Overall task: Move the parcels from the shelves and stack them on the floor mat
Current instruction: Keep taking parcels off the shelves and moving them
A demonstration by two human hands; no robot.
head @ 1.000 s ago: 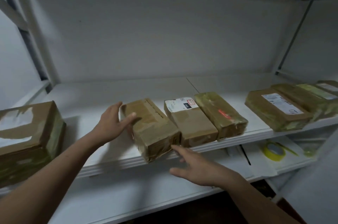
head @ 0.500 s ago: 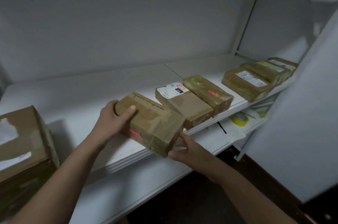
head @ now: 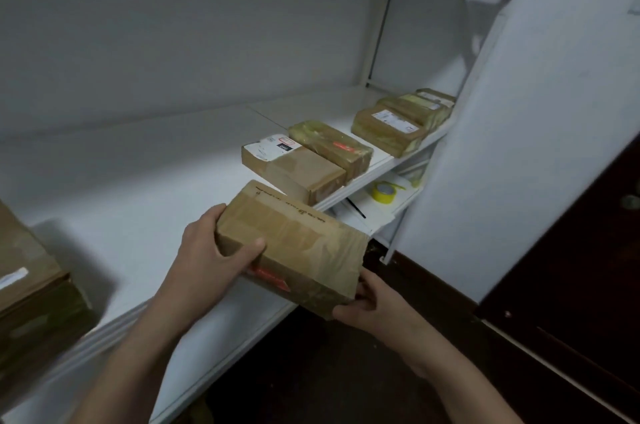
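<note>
Parcel (head: 298, 243) between left hand (head: 210, 259) and right hand (head: 375, 307) — underside hidden.

2 bare forearms reach forward and converge. The left hand (head: 211, 250) grips the left end of the taped parcel (head: 298, 236), thumb lying across its top. The right hand (head: 372, 307) holds its lower right corner from beneath, fingers curled.

Head view, angled down, close over shelf (head: 138, 188)

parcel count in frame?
7. Held parcel between left hand and right hand; big box far left on shelf; white-labelled parcel and green-taped parcel mid-shelf; three far-right parcels; others may hide behind.
</note>
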